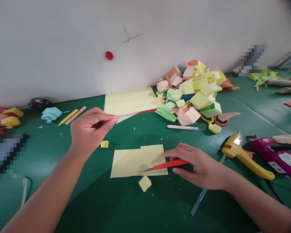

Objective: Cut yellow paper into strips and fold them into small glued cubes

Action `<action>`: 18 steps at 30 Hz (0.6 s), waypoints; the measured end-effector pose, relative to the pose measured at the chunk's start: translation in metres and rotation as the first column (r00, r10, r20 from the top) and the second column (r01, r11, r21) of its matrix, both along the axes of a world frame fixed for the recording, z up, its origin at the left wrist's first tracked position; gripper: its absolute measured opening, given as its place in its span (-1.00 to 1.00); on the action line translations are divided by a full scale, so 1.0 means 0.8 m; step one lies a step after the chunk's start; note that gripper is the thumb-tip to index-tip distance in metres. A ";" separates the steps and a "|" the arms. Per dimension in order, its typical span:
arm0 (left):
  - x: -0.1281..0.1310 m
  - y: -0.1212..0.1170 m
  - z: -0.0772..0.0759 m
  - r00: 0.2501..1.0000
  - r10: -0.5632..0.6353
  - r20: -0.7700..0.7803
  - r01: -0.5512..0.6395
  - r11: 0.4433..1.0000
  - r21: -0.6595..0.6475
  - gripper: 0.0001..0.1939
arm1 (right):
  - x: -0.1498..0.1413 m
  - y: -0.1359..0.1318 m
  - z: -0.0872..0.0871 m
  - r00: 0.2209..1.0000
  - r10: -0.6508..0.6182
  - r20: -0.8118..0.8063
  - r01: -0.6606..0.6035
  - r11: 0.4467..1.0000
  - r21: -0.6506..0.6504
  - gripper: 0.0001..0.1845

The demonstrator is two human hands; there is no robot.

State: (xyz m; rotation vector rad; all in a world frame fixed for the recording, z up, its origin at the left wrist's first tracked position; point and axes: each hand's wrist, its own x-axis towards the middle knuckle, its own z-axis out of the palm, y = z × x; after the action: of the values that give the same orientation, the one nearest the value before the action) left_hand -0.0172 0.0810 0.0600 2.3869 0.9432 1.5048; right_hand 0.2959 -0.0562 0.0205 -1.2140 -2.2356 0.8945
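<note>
My right hand (196,165) holds a red, ribbed-handled craft knife (171,164). Its thin metal tip points left over a pale yellow paper sheet (131,161), and the index fingertip reaches the sheet's right edge. That sheet lies flat on the green table, with a step in its top edge. My left hand (93,126) is raised to the left, thumb and forefinger pinched together. Whatever sits in the pinch is too small to make out; a pinkish-grey paper edge (126,117) shows beside the fingertips. A small yellow folded paper piece (145,183) lies just below the sheet.
A heap of folded paper shapes (194,90) stands against the wall, beside a yellow sheet stack (131,100). To the right lie a yellow glue gun (247,157) and a purple device (276,155). A white stick (182,127) and a tiny yellow paper box (104,144) lie nearby.
</note>
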 end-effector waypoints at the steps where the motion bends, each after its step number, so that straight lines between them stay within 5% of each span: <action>1: 0.000 -0.001 0.001 1.000 -0.009 0.007 0.009 1.000 -0.010 -0.77 | 0.000 0.003 0.000 1.000 0.019 0.004 -0.019 0.999 0.029 -0.55; 12: 0.029 -0.047 0.036 0.989 -0.140 -0.046 0.139 0.990 -0.018 -0.82 | 0.006 0.020 -0.022 0.993 0.006 0.116 -0.032 0.973 0.230 -0.56; 18: 0.054 -0.076 0.071 0.964 -0.267 -0.001 0.267 0.963 -0.024 -0.83 | -0.004 0.020 -0.006 0.997 0.020 0.074 -0.036 0.976 0.217 -0.60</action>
State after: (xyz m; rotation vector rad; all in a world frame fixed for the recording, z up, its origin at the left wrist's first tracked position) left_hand 0.0259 0.0205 0.1165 2.3862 0.6040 1.3798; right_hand 0.2927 -0.0399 0.0155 -1.1311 -2.3412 0.6044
